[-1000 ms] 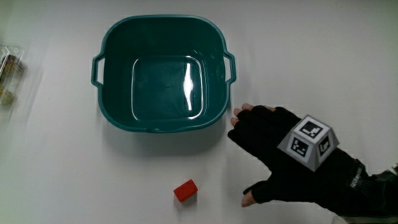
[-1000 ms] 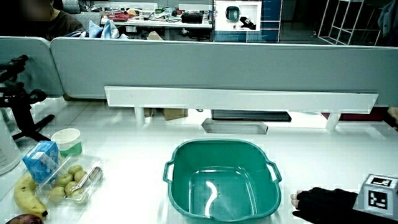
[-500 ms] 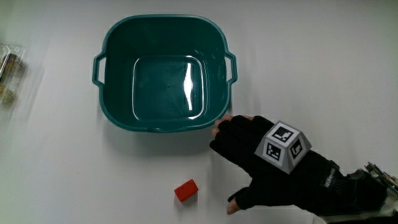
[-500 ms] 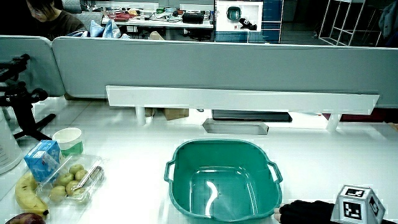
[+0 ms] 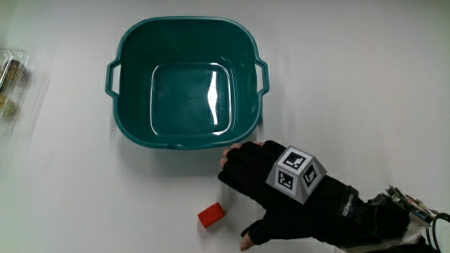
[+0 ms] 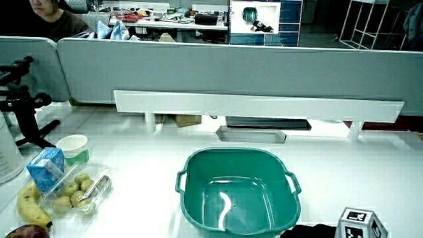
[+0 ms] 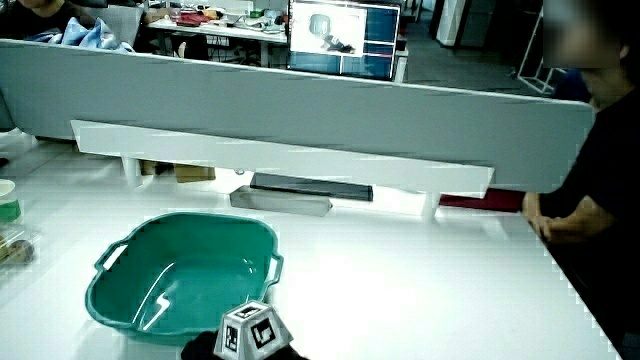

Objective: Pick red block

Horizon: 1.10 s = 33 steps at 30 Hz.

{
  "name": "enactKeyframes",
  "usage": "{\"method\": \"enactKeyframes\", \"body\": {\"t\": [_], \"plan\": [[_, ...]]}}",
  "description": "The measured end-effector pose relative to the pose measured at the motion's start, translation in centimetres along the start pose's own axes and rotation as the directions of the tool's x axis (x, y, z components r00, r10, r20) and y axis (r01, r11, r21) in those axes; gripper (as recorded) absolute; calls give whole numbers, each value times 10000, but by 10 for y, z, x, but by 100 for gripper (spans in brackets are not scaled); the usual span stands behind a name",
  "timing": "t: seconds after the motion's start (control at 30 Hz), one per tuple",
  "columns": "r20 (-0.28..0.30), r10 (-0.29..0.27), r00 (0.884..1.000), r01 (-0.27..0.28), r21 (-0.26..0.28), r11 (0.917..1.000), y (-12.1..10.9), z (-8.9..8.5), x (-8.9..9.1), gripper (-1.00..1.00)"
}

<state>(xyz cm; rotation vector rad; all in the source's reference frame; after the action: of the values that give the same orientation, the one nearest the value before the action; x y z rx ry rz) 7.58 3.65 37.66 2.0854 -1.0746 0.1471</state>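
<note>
Open white table (image 5: 63, 190) is being shown all around the red block (image 5: 209, 215), which is lying alone, nearer to the person than the teal basin (image 5: 184, 83). A bare strip of table is being left between the block and the basin's near wall. The gloved hand (image 5: 271, 184), fingers spread flat, is being held just beside the block, its fingertips (image 5: 226, 160) close to the basin's rim. A clear fruit tray (image 6: 78, 190), a blue carton (image 6: 43, 166), a cup (image 6: 72, 148) and a banana (image 6: 28, 205) are being kept well apart from the block.
</note>
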Motion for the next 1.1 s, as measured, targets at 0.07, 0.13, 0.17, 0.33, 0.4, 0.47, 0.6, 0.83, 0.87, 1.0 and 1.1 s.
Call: {"method": "enactKeyframes", "body": {"t": [0.07, 0.13, 0.17, 0.33, 0.4, 0.47, 0.6, 0.83, 0.87, 1.0, 1.1], "plan": [[181, -23, 9998, 25, -129, 9999, 3, -3, -2, 0], [169, 32, 9999, -29, -170, 9999, 5, -4, -3, 0], [47, 88, 10000, -87, -249, 9997, 6, -5, -4, 0], [174, 137, 9998, -131, -335, 9994, 15, -10, -6, 0], [67, 125, 9999, -122, -486, 9987, 18, -12, -6, 0], [77, 202, 9998, -197, -515, 9985, 21, -12, -8, 0], [27, 307, 9995, -304, -745, 9968, 28, -15, -11, 0], [-37, 528, 9986, -529, -941, 9942, 41, -17, -18, 0], [31, 465, 9989, -459, -1050, 9934, 44, -20, -18, 0], [53, 514, 9987, -505, -1097, 9927, 50, -22, -20, 0], [98, 510, 9986, -497, -1067, 9931, 52, -21, -21, 0]]}}
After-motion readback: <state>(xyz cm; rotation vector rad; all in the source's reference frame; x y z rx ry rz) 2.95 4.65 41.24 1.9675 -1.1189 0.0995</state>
